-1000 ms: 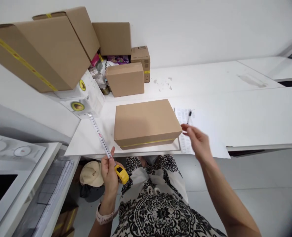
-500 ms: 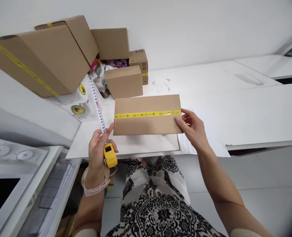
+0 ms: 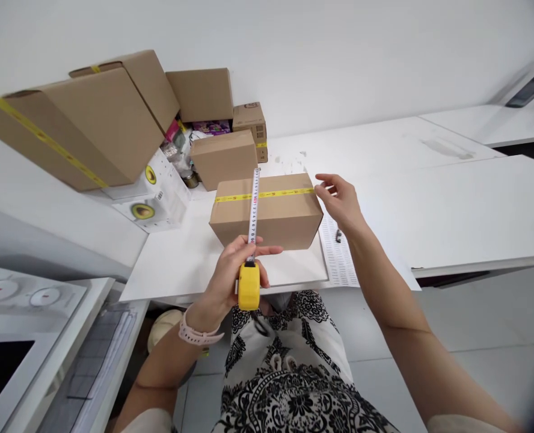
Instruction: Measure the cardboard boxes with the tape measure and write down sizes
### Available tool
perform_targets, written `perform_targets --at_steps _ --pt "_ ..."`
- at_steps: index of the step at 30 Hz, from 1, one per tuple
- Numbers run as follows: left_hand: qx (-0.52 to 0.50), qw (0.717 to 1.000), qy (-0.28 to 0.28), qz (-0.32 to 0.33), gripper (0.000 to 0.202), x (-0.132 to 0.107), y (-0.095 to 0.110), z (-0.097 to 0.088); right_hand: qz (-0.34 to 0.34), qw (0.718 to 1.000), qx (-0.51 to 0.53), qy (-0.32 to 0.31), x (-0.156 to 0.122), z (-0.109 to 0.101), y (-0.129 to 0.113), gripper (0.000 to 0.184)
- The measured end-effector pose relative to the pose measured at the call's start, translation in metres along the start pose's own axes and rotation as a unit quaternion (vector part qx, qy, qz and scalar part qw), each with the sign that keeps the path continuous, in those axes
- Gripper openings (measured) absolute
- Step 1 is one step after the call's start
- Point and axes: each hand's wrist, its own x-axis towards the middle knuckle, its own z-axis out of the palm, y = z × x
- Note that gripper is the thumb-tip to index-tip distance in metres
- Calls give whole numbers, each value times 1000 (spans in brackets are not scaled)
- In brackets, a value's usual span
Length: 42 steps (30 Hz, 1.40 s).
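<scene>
A brown cardboard box [image 3: 289, 224] with yellow printed tape along its top rests on the white table in front of me. My left hand [image 3: 231, 270] grips a yellow tape measure [image 3: 249, 287] at the box's near side. The white measuring blade [image 3: 253, 219] sticks out and runs across the box top from front to back, crossing the yellow tape. Beside the box's upper right edge is my right hand [image 3: 339, 201], fingers apart and holding nothing. Its fingertips are at the end of the yellow tape; whether they touch the box I cannot tell.
Large cartons [image 3: 100, 120] are stacked at the left on white avocado-printed boxes [image 3: 152, 207]. Smaller cartons [image 3: 224, 157] stand behind the box. Printed paper sheets [image 3: 339, 258] and a small black item [image 3: 338, 235] lie at right. A white oven-like appliance [image 3: 27, 300] is at lower left.
My left hand has brought the tape measure rightward, from beside the box to across its top. The box has tipped down onto the table, and my right hand has let go of it.
</scene>
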Motion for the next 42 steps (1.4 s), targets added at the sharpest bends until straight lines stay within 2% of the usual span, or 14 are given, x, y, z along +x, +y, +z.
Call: perform_targets --at_steps 2,5,8,13,18,25,31,36,42 --pt "-13 1000 -8 -12 22 8 1 4 -65 997 -26 -18 10 0 -7 33" --pt "-27 999 -13 -20 26 17 5 10 -133 982 -88 -104 29 8 -18 35" --pt "-28 999 -14 -30 28 21 6 17 -159 961 -133 -185 48 22 -22 39" --pt "-49 998 9 -39 27 22 4 25 -181 940 -150 -246 66 45 -20 46" --pt "-70 996 19 -51 31 24 0 28 -214 929 -142 -265 75 51 -28 50" --pt "-51 997 23 -51 29 25 1 31 -165 932 -163 -278 83 56 -25 48" --pt "-50 997 23 -55 29 20 1 33 -169 938 -127 -275 81 57 -21 46" --pt "-51 996 16 -68 31 20 -1 35 -162 937 -140 -275 83 58 -19 47" --pt "-42 997 21 -62 53 22 -3 40 -172 924 -194 -280 84 62 -17 50"
